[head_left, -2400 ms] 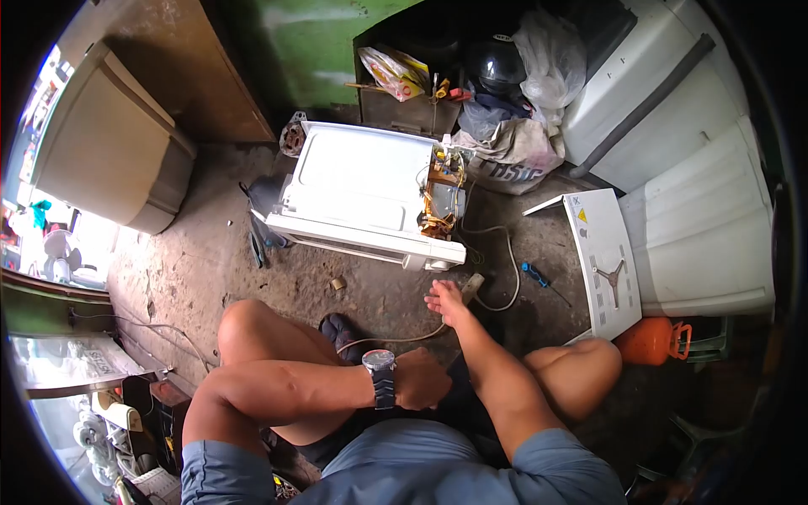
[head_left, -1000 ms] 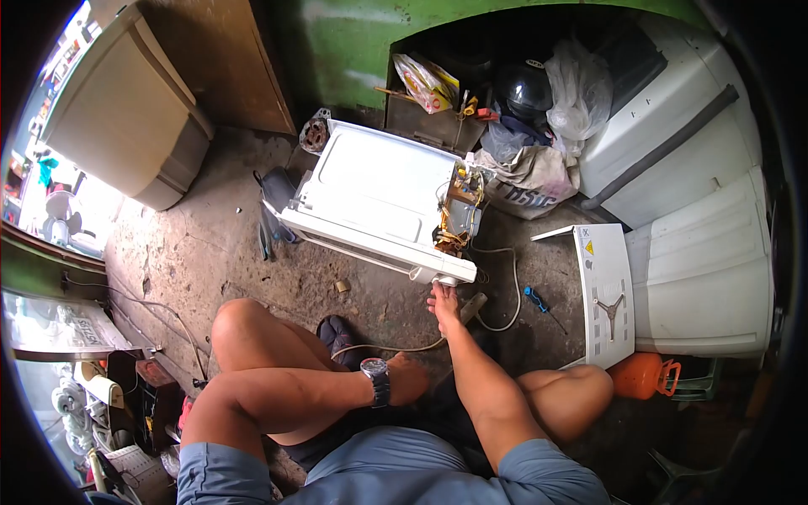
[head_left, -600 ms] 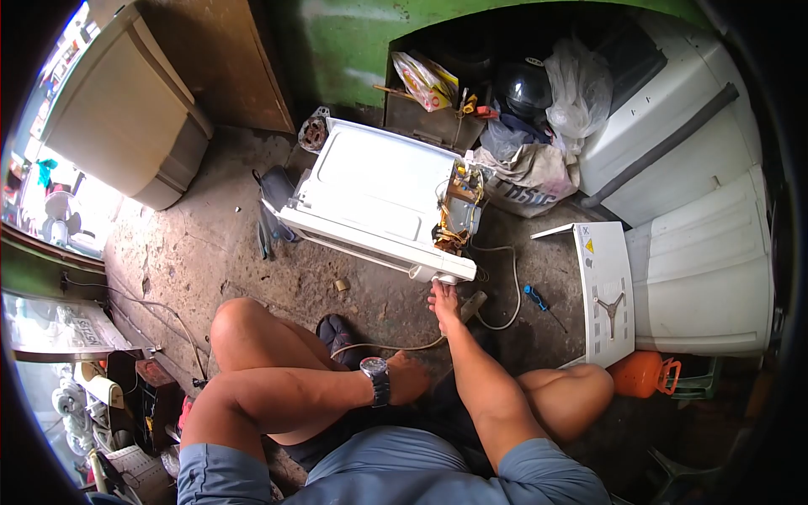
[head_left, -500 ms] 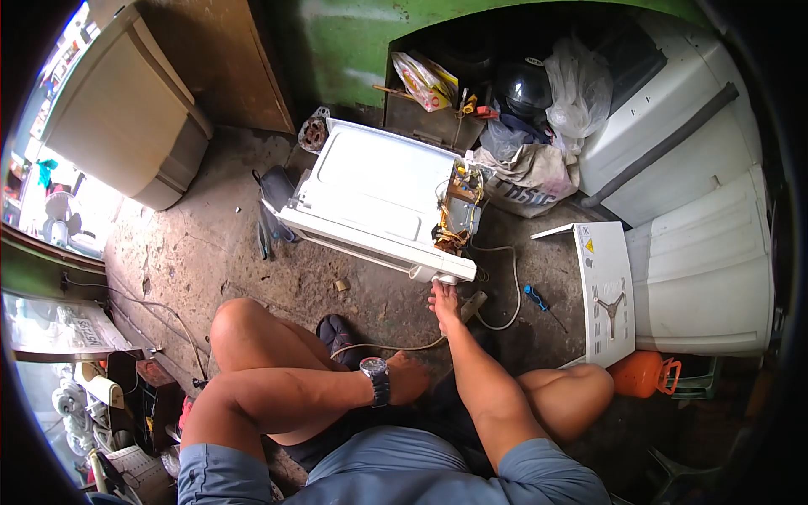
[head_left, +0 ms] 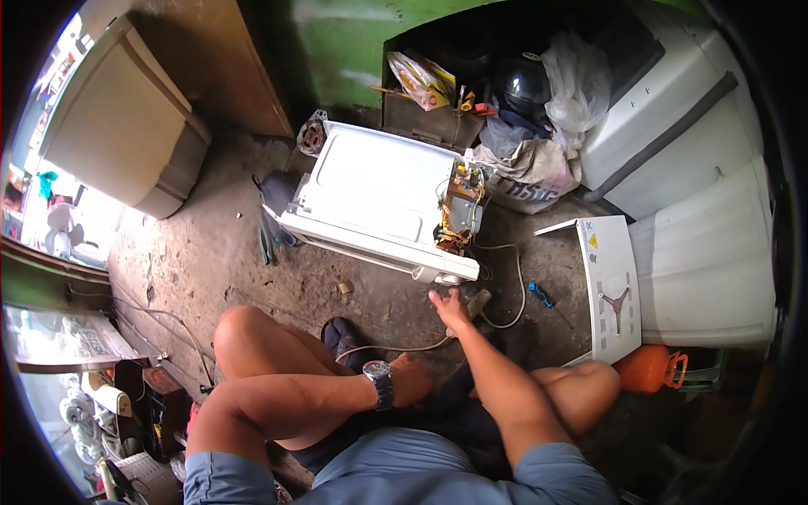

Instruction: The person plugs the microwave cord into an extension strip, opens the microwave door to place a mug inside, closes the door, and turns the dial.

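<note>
A white appliance with a boxy body lies on the floor in front of me. Its right end is open, baring wiring and metal parts. Just below the knob at its front corner is my right hand, fingers apart and holding nothing I can see. A small gap seems to separate the fingertips from the knob. My left hand, with a watch on its wrist, rests low between my legs; its fingers are mostly hidden. Close to my right hand, a pale cord runs over the floor.
A blue-handled screwdriver lies to the right, beside a white panel with a three-armed bracket. Behind that panel stand large white casings. An orange canister sits near my knee. Bags and a dark helmet fill the recess.
My right hand has drawn back slightly from the knob, and its fingers have changed pose. My left hand has stayed in place. The view has shifted a little.
</note>
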The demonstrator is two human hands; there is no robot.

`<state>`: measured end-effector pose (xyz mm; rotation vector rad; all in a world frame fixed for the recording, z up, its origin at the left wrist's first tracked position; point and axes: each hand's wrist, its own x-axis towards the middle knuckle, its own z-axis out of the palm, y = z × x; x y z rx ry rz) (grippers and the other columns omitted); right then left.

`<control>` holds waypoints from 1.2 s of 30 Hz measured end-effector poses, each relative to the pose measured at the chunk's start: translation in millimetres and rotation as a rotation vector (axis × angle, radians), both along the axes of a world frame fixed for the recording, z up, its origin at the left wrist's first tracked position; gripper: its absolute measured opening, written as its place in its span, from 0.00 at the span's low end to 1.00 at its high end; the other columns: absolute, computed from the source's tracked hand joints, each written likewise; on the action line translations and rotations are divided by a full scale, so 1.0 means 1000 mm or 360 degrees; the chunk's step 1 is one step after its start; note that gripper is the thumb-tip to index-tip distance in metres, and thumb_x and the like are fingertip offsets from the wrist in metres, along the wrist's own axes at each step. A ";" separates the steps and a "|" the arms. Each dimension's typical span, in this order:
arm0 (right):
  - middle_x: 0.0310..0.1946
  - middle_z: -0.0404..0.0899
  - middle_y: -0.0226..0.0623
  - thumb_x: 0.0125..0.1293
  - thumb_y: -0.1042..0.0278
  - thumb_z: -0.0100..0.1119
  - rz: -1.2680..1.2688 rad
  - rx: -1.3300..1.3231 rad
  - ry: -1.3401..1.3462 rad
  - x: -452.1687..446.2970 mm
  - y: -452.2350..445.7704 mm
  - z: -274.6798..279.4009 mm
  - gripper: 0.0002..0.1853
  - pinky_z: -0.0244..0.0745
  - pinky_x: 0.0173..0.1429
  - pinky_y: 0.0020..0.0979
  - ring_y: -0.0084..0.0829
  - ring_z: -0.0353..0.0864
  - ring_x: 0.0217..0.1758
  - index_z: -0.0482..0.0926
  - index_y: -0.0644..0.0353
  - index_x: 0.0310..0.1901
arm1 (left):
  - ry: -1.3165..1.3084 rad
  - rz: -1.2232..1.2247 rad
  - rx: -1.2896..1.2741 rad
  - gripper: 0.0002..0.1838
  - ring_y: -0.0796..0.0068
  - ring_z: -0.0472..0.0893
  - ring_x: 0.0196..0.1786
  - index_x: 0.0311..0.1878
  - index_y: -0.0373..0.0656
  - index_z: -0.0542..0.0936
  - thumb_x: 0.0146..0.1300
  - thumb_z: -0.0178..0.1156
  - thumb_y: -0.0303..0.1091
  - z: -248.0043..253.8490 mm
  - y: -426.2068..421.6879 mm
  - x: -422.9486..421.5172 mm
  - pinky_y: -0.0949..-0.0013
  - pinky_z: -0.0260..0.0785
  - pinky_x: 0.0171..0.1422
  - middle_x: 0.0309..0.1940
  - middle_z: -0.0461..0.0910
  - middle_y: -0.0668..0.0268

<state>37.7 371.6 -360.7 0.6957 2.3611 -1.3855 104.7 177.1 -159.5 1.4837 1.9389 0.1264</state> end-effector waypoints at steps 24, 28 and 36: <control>0.57 0.79 0.51 0.70 0.45 0.54 0.1802 0.0391 -0.0486 0.020 0.092 0.224 0.29 0.71 0.65 0.43 0.48 0.76 0.62 0.72 0.63 0.61 | -0.0185 0.0103 -0.0061 0.20 0.57 0.80 0.56 0.50 0.44 0.81 0.57 0.64 0.44 0.003 0.012 -0.011 0.49 0.73 0.53 0.50 0.81 0.60; 0.58 0.78 0.48 0.70 0.43 0.53 0.1904 0.0605 -0.0561 0.025 0.091 0.222 0.31 0.70 0.66 0.43 0.49 0.76 0.63 0.71 0.60 0.64 | -0.0154 0.0106 -0.0020 0.22 0.56 0.80 0.57 0.51 0.42 0.80 0.56 0.64 0.44 -0.013 0.004 -0.007 0.48 0.73 0.52 0.50 0.81 0.58; 0.60 0.77 0.48 0.70 0.42 0.52 0.1739 0.0517 -0.0545 0.020 0.087 0.235 0.32 0.70 0.66 0.42 0.48 0.75 0.64 0.70 0.58 0.65 | -0.0123 0.0155 0.0054 0.21 0.54 0.81 0.52 0.48 0.41 0.79 0.55 0.64 0.44 -0.027 -0.004 -0.001 0.45 0.72 0.50 0.47 0.81 0.57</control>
